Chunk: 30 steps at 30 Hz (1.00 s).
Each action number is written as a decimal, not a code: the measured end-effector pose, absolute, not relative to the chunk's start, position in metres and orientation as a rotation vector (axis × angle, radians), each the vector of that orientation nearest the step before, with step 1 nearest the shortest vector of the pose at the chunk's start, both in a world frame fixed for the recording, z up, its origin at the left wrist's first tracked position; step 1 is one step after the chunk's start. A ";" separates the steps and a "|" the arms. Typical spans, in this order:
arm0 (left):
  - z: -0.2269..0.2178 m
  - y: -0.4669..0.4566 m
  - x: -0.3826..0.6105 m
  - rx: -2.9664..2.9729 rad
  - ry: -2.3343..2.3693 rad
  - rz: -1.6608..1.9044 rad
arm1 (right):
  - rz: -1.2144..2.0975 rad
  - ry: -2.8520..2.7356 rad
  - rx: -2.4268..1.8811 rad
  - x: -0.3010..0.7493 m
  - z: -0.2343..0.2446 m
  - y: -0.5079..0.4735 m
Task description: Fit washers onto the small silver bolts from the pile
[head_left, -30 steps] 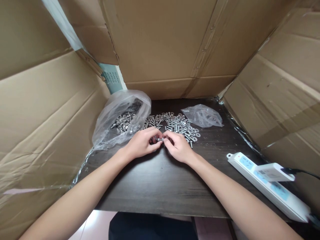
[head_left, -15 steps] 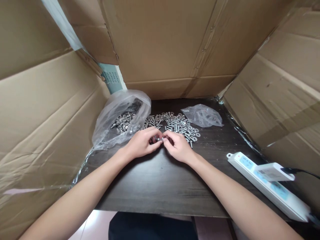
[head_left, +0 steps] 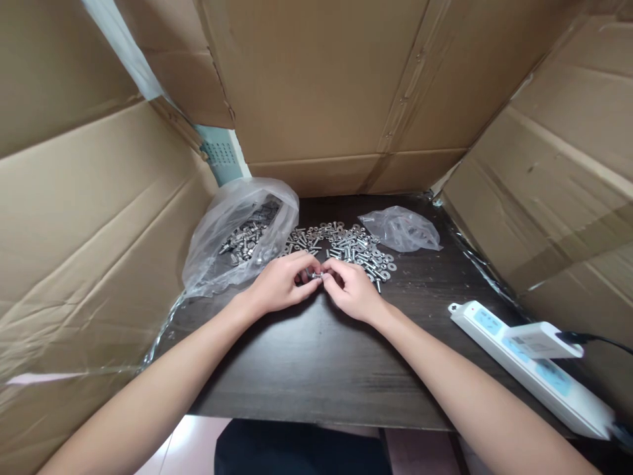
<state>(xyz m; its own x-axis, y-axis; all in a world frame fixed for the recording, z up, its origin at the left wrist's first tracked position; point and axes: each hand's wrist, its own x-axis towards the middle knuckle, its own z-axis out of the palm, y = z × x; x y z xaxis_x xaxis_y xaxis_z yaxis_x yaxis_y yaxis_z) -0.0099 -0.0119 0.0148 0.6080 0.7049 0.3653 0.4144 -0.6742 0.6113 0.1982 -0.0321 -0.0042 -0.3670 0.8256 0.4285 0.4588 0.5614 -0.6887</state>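
Note:
Between my fingertips, low over the dark table [head_left: 306,369], is a small silvery bolt [head_left: 316,276], lying crosswise. My left hand [head_left: 283,280] pinches it from the left side. From the right, my right hand [head_left: 350,287] closes thumb and forefinger on its other end. Fingers cover most of the bolt, so I cannot tell whether a nut or washer is on it. Just beyond both hands lies a loose pile of bolts, nuts and washers [head_left: 353,245].
An open clear plastic bag [head_left: 208,247] of metal fasteners stands left of the pile. A smaller crumpled plastic bag [head_left: 403,227] lies at the back right. A white power strip [head_left: 539,376] with a plugged-in adapter sits at right. Cardboard walls [head_left: 336,86] enclose the table.

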 end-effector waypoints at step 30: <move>0.017 -0.011 -0.010 2.379 0.919 0.837 | 0.657 -1.949 -1.071 0.198 -0.003 -0.031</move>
